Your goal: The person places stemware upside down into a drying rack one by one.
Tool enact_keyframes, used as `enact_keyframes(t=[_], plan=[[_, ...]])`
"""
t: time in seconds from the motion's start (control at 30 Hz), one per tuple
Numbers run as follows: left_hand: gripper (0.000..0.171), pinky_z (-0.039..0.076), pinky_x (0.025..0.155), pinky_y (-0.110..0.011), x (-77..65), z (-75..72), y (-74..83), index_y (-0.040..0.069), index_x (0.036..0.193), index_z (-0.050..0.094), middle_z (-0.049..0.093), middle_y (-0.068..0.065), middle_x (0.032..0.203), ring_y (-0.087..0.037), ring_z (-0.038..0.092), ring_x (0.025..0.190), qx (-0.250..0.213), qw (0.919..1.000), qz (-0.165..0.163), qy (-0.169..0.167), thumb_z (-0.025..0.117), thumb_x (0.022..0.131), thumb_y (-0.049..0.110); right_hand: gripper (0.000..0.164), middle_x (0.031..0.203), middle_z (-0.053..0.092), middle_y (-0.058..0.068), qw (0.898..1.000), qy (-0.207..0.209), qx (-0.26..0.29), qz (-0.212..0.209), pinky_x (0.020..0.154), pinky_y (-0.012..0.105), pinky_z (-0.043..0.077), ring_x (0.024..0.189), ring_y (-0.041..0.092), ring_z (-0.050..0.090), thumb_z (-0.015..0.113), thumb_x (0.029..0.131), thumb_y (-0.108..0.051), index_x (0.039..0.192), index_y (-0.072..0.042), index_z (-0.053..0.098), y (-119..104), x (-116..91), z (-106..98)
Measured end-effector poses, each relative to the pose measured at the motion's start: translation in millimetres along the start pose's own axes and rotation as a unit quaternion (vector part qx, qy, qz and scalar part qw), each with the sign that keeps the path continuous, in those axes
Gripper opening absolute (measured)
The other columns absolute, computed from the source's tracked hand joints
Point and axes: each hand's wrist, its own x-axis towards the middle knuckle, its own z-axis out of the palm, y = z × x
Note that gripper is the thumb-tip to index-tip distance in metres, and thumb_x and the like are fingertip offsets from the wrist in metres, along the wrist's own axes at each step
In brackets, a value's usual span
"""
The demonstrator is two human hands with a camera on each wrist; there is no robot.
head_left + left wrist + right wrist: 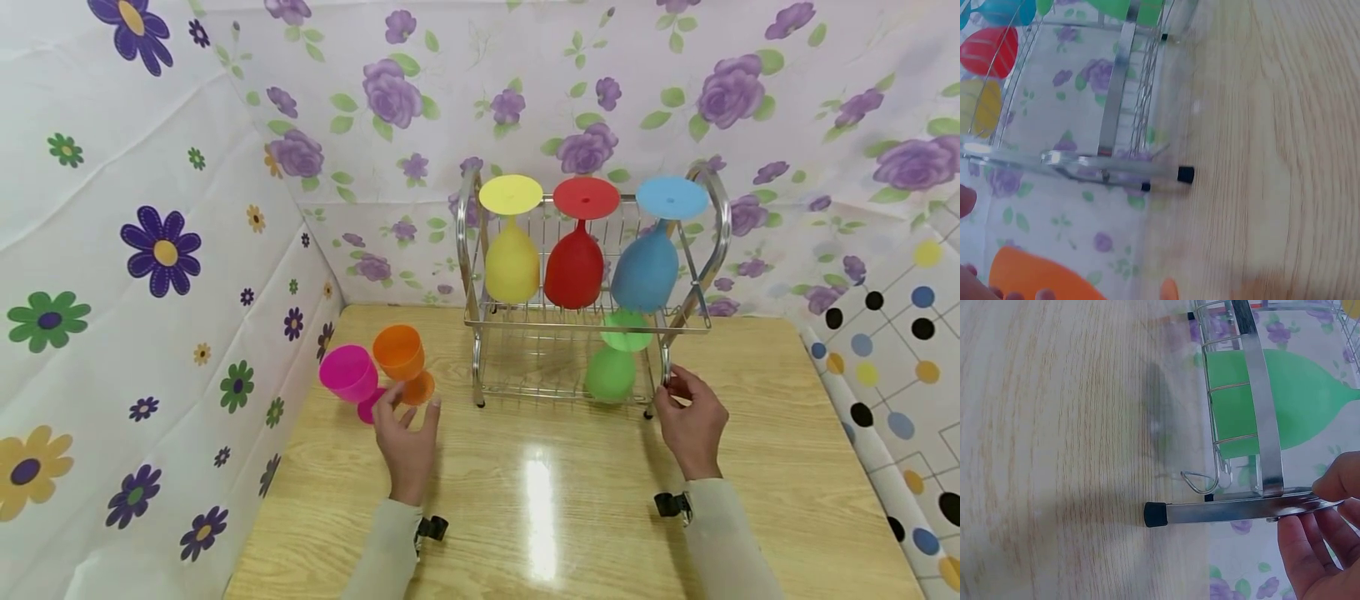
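Purple-flowered white cloth [517,75] backs a wood-grained bench [600,517] bearing a two-tier rack [585,326] of shiny metal wire. Upturned in it stand a yellow stemmed goblet [512,267], red goblet [574,273] and blue goblet [647,271] above, green goblet [610,372] below. A person's right grip [693,421] pinches one leg [1222,510], thumb and fingers clearest in the right wrist view. Left grip [408,442], loosely open, hovers by an upright orange goblet [399,353]; contact is unclear. Only the head view shows a magenta goblet [349,372] alongside.
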Motion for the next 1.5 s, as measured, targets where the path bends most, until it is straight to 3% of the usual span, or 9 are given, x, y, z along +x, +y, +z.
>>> enact_keyframes(t=[0.13,0.2,0.33,0.43,0.6,0.8,0.9,1.13,1.5], plan=[[0.064,0.057,0.104,-0.028,4.4,-13.5,-0.9,0.005,0.144,0.053,0.05,-0.013,0.139,-0.021,0.051,0.128,-0.005,0.9976,-0.021,0.066,0.086,0.089,0.013,0.04,0.106,0.078,0.015,1.0,-0.005,0.004,0.0,0.078,0.001,0.052,0.096,0.027,0.073,0.073,0.094,-0.004,0.133,-0.006,0.073,1,0,1],[0.07,0.056,0.104,-0.025,7.7,-20.6,-2.2,0.006,0.148,0.049,0.048,-0.013,0.141,-0.023,0.05,0.13,-0.007,0.9946,-0.038,0.096,0.086,0.089,0.012,0.04,0.106,0.078,0.015,1.0,-0.005,0.005,0.0,0.078,0.0,0.051,0.096,0.029,0.074,0.073,0.094,-0.003,0.133,-0.006,0.073,2,-1,1],[0.079,0.052,0.115,-0.044,20.5,-35.2,-6.8,0.009,0.155,0.041,0.04,-0.01,0.151,-0.029,0.044,0.14,-0.021,0.9885,-0.065,0.134,0.086,0.089,0.013,0.04,0.107,0.078,0.016,1.0,-0.005,0.006,-0.001,0.078,-0.001,0.049,0.096,0.029,0.074,0.072,0.094,-0.003,0.134,-0.006,0.073,2,-1,1],[0.084,0.044,0.121,-0.056,33.5,-43.3,-13.0,0.011,0.158,0.036,0.034,-0.008,0.157,-0.029,0.039,0.146,-0.05,0.9858,-0.078,0.14,0.086,0.09,0.015,0.04,0.107,0.077,0.016,1.0,-0.006,0.006,0.001,0.079,-0.001,0.049,0.097,0.029,0.074,0.072,0.094,-0.003,0.134,-0.006,0.072,2,-1,1],[0.092,0.038,0.127,-0.054,54.6,-50.0,-27.5,0.017,0.162,0.029,0.027,-0.005,0.162,-0.026,0.033,0.149,-0.076,0.9833,-0.088,0.14,0.086,0.089,0.015,0.041,0.108,0.078,0.015,1.0,-0.012,0.006,0.004,0.079,-0.001,0.05,0.097,0.029,0.074,0.072,0.095,-0.003,0.135,-0.008,0.072,1,-1,0],[0.092,0.046,0.121,-0.053,67.7,-50.5,-44.2,0.031,0.161,0.031,0.036,0.0,0.161,-0.025,0.041,0.147,-0.077,0.9876,-0.09,0.103,0.086,0.09,0.013,0.04,0.106,0.077,0.016,1.0,-0.012,0.012,0.002,0.078,-0.002,0.049,0.096,0.03,0.074,0.071,0.095,-0.004,0.135,-0.007,0.072,-2,-1,-1],[0.091,0.049,0.118,-0.053,70.2,-48.9,-49.9,0.035,0.159,0.033,0.039,0.001,0.16,-0.024,0.044,0.145,-0.076,0.9895,-0.083,0.092,0.086,0.089,0.013,0.04,0.106,0.078,0.016,1.0,-0.011,0.014,0.003,0.078,-0.002,0.049,0.096,0.03,0.074,0.071,0.095,-0.004,0.135,-0.005,0.072,-2,-2,-2],[0.089,0.049,0.118,-0.051,71.7,-46.4,-53.0,0.034,0.159,0.034,0.042,0.002,0.159,-0.023,0.045,0.145,-0.07,0.9909,-0.076,0.087,0.087,0.089,0.015,0.041,0.107,0.077,0.016,1.0,-0.015,0.011,0.007,0.079,-0.002,0.048,0.097,0.03,0.073,0.072,0.095,-0.003,0.136,-0.005,0.071,0,-3,-1],[0.086,0.051,0.117,-0.048,54.5,-56.2,-33.2,0.025,0.155,0.039,0.047,-0.001,0.154,-0.021,0.048,0.141,-0.111,0.9838,-0.083,0.114,0.09,0.086,0.016,0.043,0.111,0.077,0.017,1.0,-0.025,0.013,0.011,0.08,-0.003,0.047,0.101,0.032,0.074,0.071,0.096,-0.004,0.139,-0.009,0.07,-2,-4,-4]])
